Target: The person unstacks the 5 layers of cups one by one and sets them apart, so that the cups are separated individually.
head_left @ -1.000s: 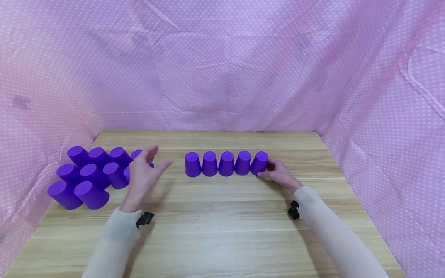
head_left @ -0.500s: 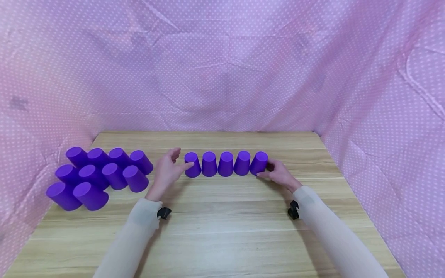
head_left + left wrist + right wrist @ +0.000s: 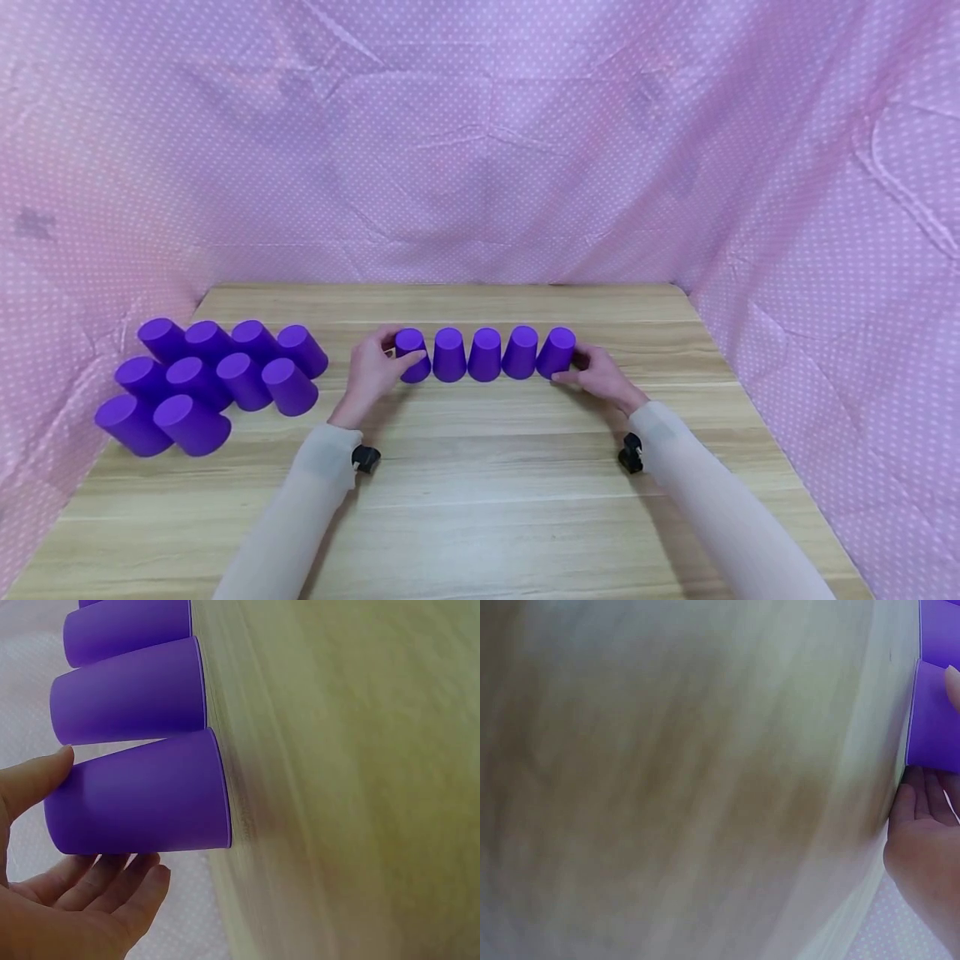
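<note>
Several purple cups stand upside down in a row across the middle of the table. My left hand (image 3: 372, 367) is at the leftmost cup (image 3: 411, 343), its thumb across the near side and its fingers on the far left side. In the left wrist view, the thumb and fingers (image 3: 142, 896) lie on opposite sides of that cup (image 3: 142, 795). At the row's other end, my right hand (image 3: 602, 377) holds the rightmost cup (image 3: 557, 352), thumb low in front and fingers along its right side. The right wrist view shows only part of this cup (image 3: 934, 720).
A group of several more upside-down purple cups (image 3: 197, 379) stands at the table's left, in staggered rows. The wood-grain table (image 3: 480, 500) meets a pink dotted cloth (image 3: 480, 167) at the back and sides. A black wrist camera (image 3: 365, 458) sits at the left cuff.
My left hand has moved right from the cup group to the row's leftmost cup, and its thumb and fingers now go round it. My right hand stays at the rightmost cup.
</note>
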